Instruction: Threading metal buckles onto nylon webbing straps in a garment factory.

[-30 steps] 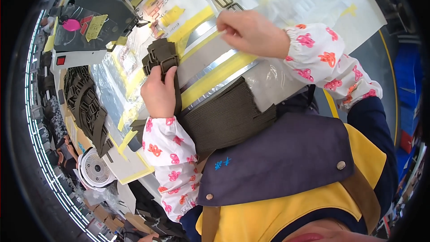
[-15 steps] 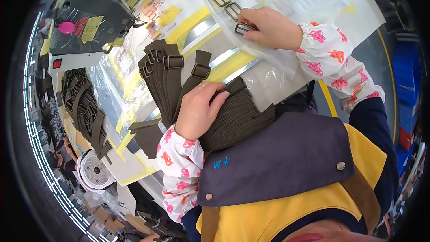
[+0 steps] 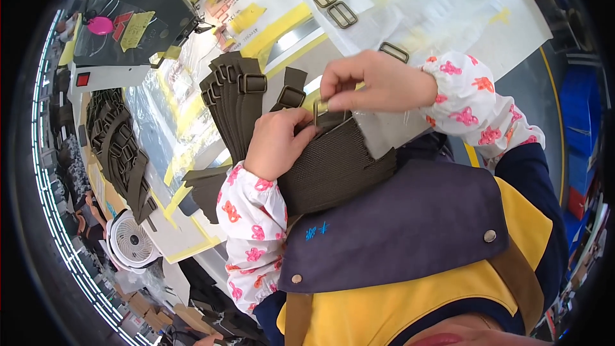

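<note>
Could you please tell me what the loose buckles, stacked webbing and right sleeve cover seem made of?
Loose buckles: probably metal, dark bronze-like, judging by shiny rims. Stacked webbing: apparently woven textile, matte dark olive, given its ribbed surface. Right sleeve cover: likely thin fabric, matte, printed, with soft creases.

Two hands (image 3: 275, 146) (image 3: 385, 81), one white fan (image 3: 134, 239)
</note>
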Demonstrator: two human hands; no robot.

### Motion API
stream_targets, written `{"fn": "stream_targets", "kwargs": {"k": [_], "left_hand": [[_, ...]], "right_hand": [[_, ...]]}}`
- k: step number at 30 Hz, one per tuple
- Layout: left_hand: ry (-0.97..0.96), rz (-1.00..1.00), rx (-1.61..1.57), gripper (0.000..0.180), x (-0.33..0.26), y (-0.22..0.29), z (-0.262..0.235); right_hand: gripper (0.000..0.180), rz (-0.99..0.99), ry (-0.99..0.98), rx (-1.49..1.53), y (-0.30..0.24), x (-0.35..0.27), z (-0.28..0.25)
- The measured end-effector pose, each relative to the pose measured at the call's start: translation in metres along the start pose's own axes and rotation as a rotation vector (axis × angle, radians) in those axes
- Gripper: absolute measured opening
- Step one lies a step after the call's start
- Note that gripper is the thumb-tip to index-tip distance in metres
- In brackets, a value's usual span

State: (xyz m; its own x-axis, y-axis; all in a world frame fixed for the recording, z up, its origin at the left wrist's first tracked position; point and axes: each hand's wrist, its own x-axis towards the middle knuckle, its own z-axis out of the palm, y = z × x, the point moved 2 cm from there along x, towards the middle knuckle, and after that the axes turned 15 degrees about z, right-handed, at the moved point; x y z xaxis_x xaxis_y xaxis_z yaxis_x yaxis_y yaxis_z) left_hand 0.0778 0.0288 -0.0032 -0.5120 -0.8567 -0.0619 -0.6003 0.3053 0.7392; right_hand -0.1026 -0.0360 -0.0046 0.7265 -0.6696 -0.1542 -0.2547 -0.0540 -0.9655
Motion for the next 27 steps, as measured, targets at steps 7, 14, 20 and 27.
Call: {"fn": "stream_targets", "kwargs": {"k": [7, 14, 20, 27], "left_hand": [[0.379, 0.021, 0.283, 0.011, -0.010, 0.005, -0.004], [0.676, -0.004, -0.259, 0.015, -0.037, -0.011, -0.017], [0.607, 0.035, -0.338, 0.014, -0.038, -0.003, -0.015], [0.638, 0.098, -0.426, 0.026, -0.040, 0.010, -0.017]], "right_hand": [[0.012, 0.111, -0.234, -0.102, -0.005, -0.008, 0.025], [0.013, 0.128, -0.072, 0.414, -0.009, 0.012, 0.007], [0.012, 0.268, -0.197, 0.817, -0.004, 0.028, 0.027], [0.010, 0.409, -0.240, 0.597, -0.012, 0.030, 0.048]]}}
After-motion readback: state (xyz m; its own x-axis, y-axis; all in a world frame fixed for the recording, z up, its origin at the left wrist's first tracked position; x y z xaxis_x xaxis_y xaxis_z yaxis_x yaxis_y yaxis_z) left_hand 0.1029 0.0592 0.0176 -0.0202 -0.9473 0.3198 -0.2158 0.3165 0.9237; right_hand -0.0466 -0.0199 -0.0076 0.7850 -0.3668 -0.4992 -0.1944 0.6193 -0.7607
